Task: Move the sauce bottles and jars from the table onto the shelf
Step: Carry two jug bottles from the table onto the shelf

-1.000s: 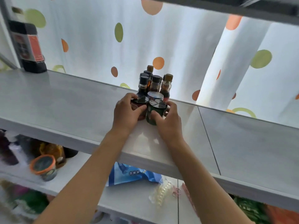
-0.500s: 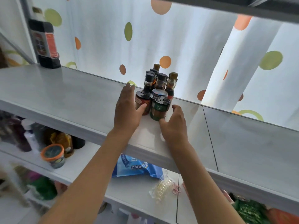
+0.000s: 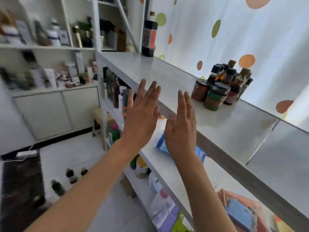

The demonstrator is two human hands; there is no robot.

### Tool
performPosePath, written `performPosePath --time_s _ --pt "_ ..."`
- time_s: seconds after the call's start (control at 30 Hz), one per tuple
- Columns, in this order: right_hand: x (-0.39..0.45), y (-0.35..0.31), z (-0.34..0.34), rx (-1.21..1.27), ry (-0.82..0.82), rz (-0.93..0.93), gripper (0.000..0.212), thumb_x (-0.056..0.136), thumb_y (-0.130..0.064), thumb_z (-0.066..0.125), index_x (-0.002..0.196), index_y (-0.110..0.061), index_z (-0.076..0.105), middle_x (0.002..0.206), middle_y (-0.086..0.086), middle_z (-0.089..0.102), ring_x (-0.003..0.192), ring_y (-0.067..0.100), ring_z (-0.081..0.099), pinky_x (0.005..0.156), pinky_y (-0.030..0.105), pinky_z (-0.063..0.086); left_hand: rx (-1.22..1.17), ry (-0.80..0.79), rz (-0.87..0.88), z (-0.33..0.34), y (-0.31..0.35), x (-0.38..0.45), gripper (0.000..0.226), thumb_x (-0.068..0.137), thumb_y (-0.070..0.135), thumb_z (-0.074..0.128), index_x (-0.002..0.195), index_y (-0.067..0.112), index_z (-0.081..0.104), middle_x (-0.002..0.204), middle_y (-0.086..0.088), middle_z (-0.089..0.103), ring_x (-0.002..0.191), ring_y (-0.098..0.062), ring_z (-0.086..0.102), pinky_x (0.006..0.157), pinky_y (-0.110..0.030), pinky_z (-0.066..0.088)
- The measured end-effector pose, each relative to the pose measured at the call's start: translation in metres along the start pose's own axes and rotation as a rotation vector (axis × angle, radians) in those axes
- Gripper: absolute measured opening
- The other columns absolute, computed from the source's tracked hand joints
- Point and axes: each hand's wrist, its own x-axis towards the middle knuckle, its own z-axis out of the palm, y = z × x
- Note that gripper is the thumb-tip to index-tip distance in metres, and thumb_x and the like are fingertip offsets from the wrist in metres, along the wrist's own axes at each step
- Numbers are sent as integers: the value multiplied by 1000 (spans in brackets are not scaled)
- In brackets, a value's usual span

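A tight cluster of sauce bottles [image 3: 229, 76] and jars stands on the grey shelf [image 3: 167, 76] at the right. A green-labelled jar [image 3: 215, 97] and a red-labelled jar [image 3: 199, 90] stand at its front. My left hand [image 3: 142, 114] and my right hand [image 3: 181, 126] are both raised in front of the shelf edge, left of the cluster, with fingers straight and holding nothing. Neither hand touches a jar. A tall dark bottle with a red label [image 3: 149, 36] stands at the far left end of the same shelf.
Lower shelves [image 3: 167, 173] hold packets, bottles and a blue bag. A white cabinet unit [image 3: 50, 113] with crowded shelves stands at the left. Several small dark bottles [image 3: 70, 176] stand on the white floor near a dark mat [image 3: 20, 181]. A dotted curtain [image 3: 234, 30] hangs behind the shelf.
Both hands let go of the two front jars and drew back off the shelf, fingers now spread. The view swung left, showing the cabinet and floor.
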Motion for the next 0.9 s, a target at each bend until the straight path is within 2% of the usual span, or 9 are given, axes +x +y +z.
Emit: performPosePath --time_s 0.07,0.2,0.3,0.4,0.53,0.67,0.8,0.9 --pt "-20 -14 9 28 -68 -46 74 88 8 44 155 -14 22 161 13 22 148 30 21 120 45 21 78 -35 -48 -24 -7 -33 51 102 19 39 151 12 26 159 -2 23 149 -22 5 119 -53 9" --pt "-65 -56 31 86 -218 -134 68 90 -2 36 155 -12 19 161 15 21 149 28 17 122 44 18 196 -80 -196 -78 -17 -95 51 101 14 40 151 9 28 158 -5 25 148 -26 9 118 -56 13" --pt "-97 -95 53 110 -361 -224 78 92 1 47 157 -16 6 164 11 11 151 21 6 124 41 10 311 -109 -304 -122 -31 -139 55 99 11 45 151 8 26 159 -6 23 148 -24 9 118 -55 14" --pt "-137 -144 67 174 -446 -316 80 93 2 45 157 -18 3 164 9 9 152 19 4 123 35 3 414 -125 -418 -171 -49 -187 59 100 11 43 153 10 18 161 -5 14 149 -21 2 119 -53 11" --pt "-203 -204 73 286 -559 -361 74 94 2 42 157 -17 8 163 10 15 151 21 9 123 36 5 561 -144 -550 -235 -65 -265 65 98 11 44 153 11 10 162 -5 8 148 -20 -5 120 -50 7" --pt "-274 -268 81 377 -699 -440 71 95 1 40 157 -15 7 163 10 14 151 20 8 124 34 3 613 -105 -703 -306 -67 -344 71 96 9 50 153 11 10 162 -5 10 149 -20 -3 120 -48 5" --pt "-356 -352 74 475 -830 -529 66 97 2 41 156 -12 14 161 12 21 150 23 16 122 41 15 683 -64 -859 -392 -57 -424 71 97 10 47 153 12 3 160 -1 -1 149 -20 -7 120 -51 7" --pt "-421 -416 64 564 -946 -668 63 98 1 41 155 -12 18 159 13 26 148 25 21 122 39 17 742 1 -998 -460 -42 -488 69 96 9 42 153 13 3 160 -1 -2 149 -20 -8 120 -52 6"
